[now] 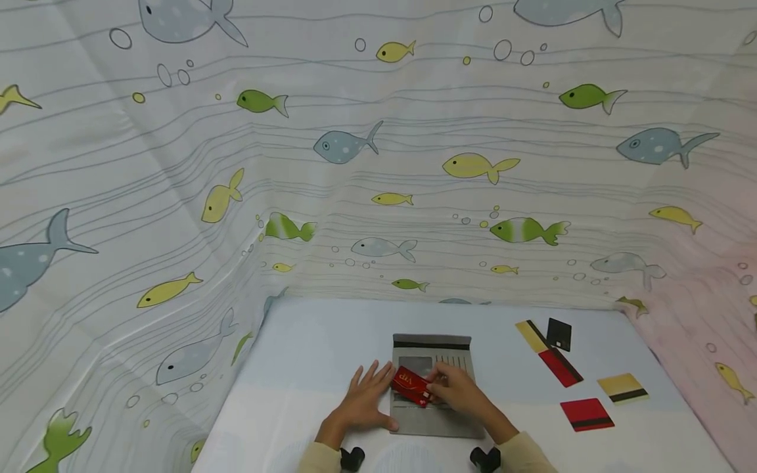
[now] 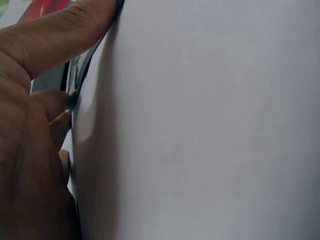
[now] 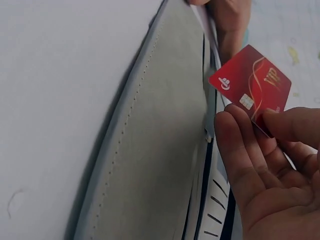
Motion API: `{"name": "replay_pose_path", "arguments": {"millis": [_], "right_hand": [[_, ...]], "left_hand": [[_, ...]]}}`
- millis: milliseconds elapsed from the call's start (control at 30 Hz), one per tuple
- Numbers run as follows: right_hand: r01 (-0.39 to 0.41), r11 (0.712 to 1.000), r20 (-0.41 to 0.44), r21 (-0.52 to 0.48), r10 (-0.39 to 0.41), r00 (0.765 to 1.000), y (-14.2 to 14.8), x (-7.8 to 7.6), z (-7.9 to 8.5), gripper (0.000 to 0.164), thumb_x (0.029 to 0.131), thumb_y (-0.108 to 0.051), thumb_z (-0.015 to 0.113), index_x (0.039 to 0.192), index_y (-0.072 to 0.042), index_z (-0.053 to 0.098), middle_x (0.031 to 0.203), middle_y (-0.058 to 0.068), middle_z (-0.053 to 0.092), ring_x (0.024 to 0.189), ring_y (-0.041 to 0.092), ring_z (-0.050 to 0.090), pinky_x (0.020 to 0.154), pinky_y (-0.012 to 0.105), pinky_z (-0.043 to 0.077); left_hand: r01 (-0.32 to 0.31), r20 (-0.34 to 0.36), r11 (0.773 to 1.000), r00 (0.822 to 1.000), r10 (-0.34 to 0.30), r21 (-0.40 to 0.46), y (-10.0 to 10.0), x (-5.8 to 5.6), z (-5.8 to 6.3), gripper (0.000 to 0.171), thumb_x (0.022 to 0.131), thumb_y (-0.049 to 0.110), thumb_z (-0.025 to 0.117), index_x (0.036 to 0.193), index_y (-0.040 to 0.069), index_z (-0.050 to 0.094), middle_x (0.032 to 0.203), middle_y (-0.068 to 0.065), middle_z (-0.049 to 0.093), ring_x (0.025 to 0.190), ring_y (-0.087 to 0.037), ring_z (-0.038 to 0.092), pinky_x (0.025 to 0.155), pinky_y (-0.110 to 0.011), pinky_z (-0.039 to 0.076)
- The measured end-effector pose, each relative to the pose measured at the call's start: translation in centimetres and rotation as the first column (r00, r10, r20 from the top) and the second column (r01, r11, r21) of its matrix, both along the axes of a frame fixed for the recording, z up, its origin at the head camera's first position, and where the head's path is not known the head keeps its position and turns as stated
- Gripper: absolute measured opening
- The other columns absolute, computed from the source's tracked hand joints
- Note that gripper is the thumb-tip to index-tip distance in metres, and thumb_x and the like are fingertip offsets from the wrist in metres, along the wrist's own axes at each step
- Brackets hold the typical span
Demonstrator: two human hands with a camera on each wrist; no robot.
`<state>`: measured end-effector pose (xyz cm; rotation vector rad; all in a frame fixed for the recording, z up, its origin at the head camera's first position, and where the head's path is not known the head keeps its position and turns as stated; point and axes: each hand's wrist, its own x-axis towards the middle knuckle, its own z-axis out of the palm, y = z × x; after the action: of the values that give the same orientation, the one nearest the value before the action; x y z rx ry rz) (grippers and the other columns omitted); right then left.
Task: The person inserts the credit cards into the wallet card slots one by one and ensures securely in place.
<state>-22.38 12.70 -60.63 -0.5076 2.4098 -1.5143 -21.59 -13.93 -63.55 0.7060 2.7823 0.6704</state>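
Note:
A grey wallet, unfolded, lies on the white table with its slotted inside facing up. Stitching runs along its edge in the right wrist view. My right hand pinches one corner of a red VIP card between thumb and fingers, over the middle of the wallet. The card's printed face with its chip shows. My left hand rests at the wallet's left edge, fingers spread. In the left wrist view the thumb touches the wallet's edge.
To the right on the table lie a black card, a gold card, a red card, and another gold card beside a red one. A fish-patterned curtain hangs behind.

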Motion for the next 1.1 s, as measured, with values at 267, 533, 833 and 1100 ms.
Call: {"name": "replay_pose_path", "arguments": {"millis": [267, 533, 833, 1100], "right_hand": [[-0.014, 0.999, 0.012, 0.034, 0.014, 1.000, -0.7, 0.3, -0.1, 0.005, 0.094, -0.004, 0.066, 0.096, -0.006, 0.062, 0.086, 0.004, 0.065, 0.070, 0.011, 0.068, 0.059, 0.026, 0.060], [-0.030, 0.999, 0.023, 0.038, 0.030, 0.999, -0.8, 0.4, -0.2, 0.006, 0.094, -0.004, 0.065, 0.096, -0.008, 0.060, 0.090, 0.006, 0.067, 0.074, 0.012, 0.069, 0.061, 0.026, 0.060], [-0.005, 1.000, 0.013, 0.022, 0.005, 1.000, -0.6, 0.2, -0.8, 0.006, 0.095, -0.005, 0.065, 0.094, -0.008, 0.060, 0.091, 0.007, 0.069, 0.074, 0.013, 0.069, 0.061, 0.024, 0.060], [0.027, 1.000, 0.002, 0.004, -0.027, 1.000, -0.9, 0.2, -1.0, 0.006, 0.095, -0.006, 0.066, 0.096, -0.006, 0.060, 0.091, 0.009, 0.070, 0.072, 0.012, 0.071, 0.059, 0.024, 0.060]], "left_hand": [[-0.003, 0.008, 1.000, 1.000, 0.002, 0.015, 0.0, 0.0, 0.1, 0.122, 0.063, 0.066, 0.083, 0.159, 0.015, 0.028, 0.167, -0.004, 0.023, 0.156, -0.036, 0.014, 0.122, -0.063, 0.005], [-0.003, 0.007, 1.000, 1.000, 0.002, 0.026, 0.0, 0.2, 0.4, 0.122, 0.063, 0.065, 0.083, 0.159, 0.014, 0.028, 0.167, -0.005, 0.024, 0.155, -0.036, 0.014, 0.122, -0.063, 0.006], [0.003, 0.006, 1.000, 1.000, -0.003, 0.029, -0.1, 0.2, 0.3, 0.121, 0.064, 0.067, 0.081, 0.159, 0.015, 0.028, 0.167, -0.004, 0.023, 0.156, -0.035, 0.013, 0.122, -0.062, 0.005], [0.011, -0.015, 0.999, 1.000, -0.010, 0.032, -0.1, 0.2, 0.5, 0.117, 0.063, 0.066, 0.082, 0.156, 0.013, 0.035, 0.166, -0.006, 0.025, 0.155, -0.038, 0.015, 0.121, -0.064, 0.007]]}}
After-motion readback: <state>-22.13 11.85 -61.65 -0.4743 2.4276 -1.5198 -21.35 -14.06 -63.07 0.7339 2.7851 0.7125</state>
